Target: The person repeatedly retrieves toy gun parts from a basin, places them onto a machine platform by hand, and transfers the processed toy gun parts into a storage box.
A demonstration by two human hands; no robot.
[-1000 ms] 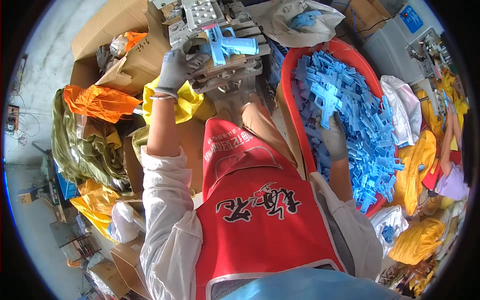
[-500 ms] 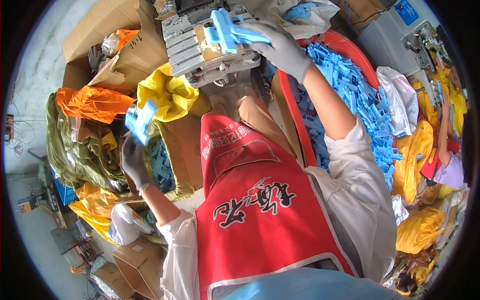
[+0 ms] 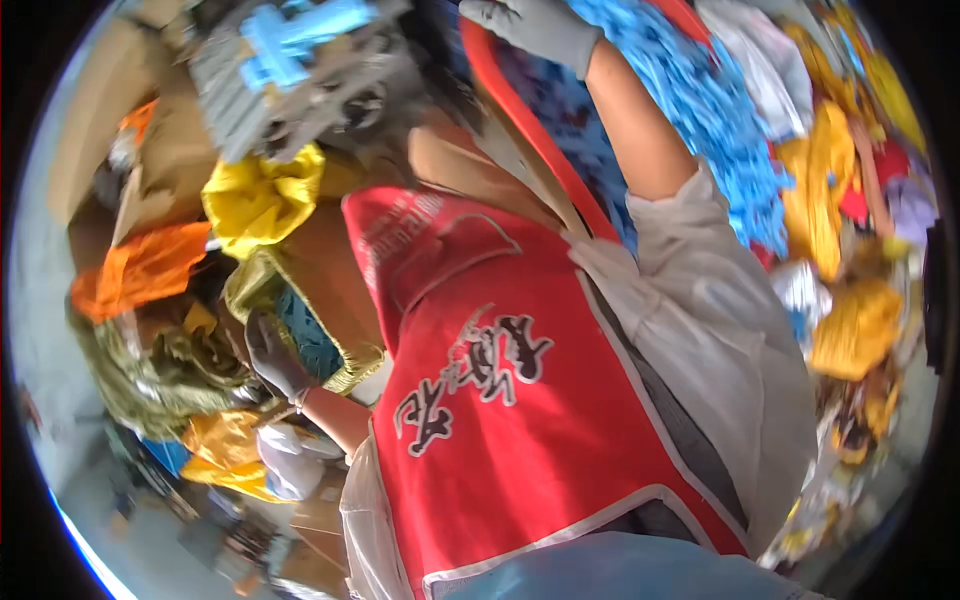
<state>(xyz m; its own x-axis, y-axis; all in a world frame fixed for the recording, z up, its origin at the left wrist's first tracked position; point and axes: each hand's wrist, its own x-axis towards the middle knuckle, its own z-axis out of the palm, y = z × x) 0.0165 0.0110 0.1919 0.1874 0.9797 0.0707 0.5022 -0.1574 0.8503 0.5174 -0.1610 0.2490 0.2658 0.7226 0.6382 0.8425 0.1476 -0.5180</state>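
My left hand (image 3: 275,358), in a grey glove, is beside a carton (image 3: 345,290) lined with an olive sack. Its fingers are extended, and I see nothing in them. Light-blue plastic pieces (image 3: 305,335) lie inside that carton. A light-blue toy pistol (image 3: 290,42) rests on top of the grey metal machine (image 3: 225,90). To the right of the machine is my gloved right hand (image 3: 540,30), above the near-left rim of a red tub (image 3: 520,110). Its fingers point left, apart and without a piece showing in them. Heaped light-blue toy pistol pieces (image 3: 700,130) fill the tub, blurred.
A yellow sack (image 3: 260,200) and an orange sack (image 3: 145,270) lie left of the machine, near an open cardboard box (image 3: 165,150). Olive cloth (image 3: 165,365) is piled farther left. Yellow bags (image 3: 820,190) lie right of the tub, where another person's arm (image 3: 872,180) shows.
The blue piece has gone from my left hand, which is lower by the carton. My right hand has let go of the toy pistol and moved away from the machine. The whole view has shifted.
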